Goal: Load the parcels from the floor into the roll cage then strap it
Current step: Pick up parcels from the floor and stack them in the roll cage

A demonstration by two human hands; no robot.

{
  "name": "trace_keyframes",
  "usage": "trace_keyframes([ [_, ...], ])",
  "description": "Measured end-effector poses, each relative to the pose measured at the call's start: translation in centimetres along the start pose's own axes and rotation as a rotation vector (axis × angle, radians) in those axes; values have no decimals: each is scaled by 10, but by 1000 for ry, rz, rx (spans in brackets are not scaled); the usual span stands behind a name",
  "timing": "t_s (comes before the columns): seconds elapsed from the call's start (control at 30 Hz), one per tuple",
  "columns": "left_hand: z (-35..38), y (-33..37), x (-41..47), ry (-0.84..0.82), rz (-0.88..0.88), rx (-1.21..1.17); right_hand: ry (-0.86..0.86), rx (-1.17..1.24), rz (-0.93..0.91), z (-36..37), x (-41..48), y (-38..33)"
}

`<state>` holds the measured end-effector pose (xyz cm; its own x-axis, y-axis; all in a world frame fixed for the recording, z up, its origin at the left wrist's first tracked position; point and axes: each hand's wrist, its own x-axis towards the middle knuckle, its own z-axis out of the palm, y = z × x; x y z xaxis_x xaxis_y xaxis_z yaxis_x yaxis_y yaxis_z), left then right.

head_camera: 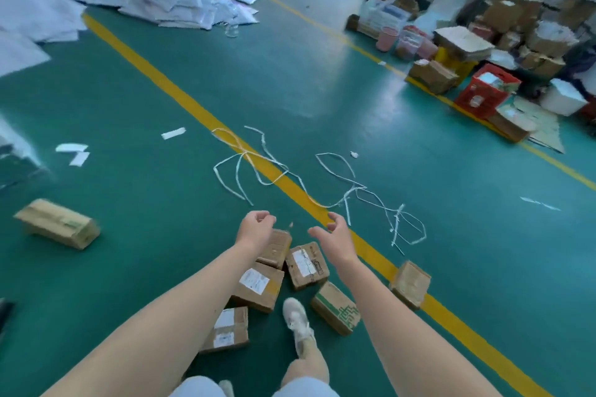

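Parcels point(308, 264) of brown cardboard are seen scattered on the green floor point(161, 235) around the person's shoe point(296, 319), most of them in a loose cluster. A lone box point(410, 284) is set on the yellow line point(193, 111), and a long carton point(58, 222) lies well apart to the left. No roll cage is shown. The left hand point(256, 229) and the right hand point(335, 235) are held out above the cluster, fingers loosely curled and nothing gripped. The boxes are judged to be small, stiff and probably light, so each could likely be lifted in one hand, though true weight cannot be told from outside. Taped seams and paper labels may be slicker than bare board, so a hold is best taken across two opposite side faces, thumb on one and fingers on the other. Some boxes look creased, so hard squeezing should be avoided. The white cord point(245, 154) lying tangled beyond the hands is limp and would need to be straightened before any strapping.
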<state>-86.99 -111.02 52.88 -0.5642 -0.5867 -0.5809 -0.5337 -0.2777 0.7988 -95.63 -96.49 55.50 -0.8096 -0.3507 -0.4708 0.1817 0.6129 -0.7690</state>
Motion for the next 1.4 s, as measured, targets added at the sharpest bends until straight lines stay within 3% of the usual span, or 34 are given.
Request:
trace_keyframes([
  [0.33,7,-35,102,370,-320,-236,-427,-343,24,49,169,1],
  [0.57,48,-110,156,503,-549,-405,-658,-566,28,86,254,54],
  [0.8,105,-216,215,510,-703,-478,-750,-707,113,136,333,157],
  [1.07,146,-340,298,424,-747,-382,-840,-844,102,206,415,275],
  [1.4,179,-451,346,364,-910,-424,-874,-917,122,263,456,379],
])
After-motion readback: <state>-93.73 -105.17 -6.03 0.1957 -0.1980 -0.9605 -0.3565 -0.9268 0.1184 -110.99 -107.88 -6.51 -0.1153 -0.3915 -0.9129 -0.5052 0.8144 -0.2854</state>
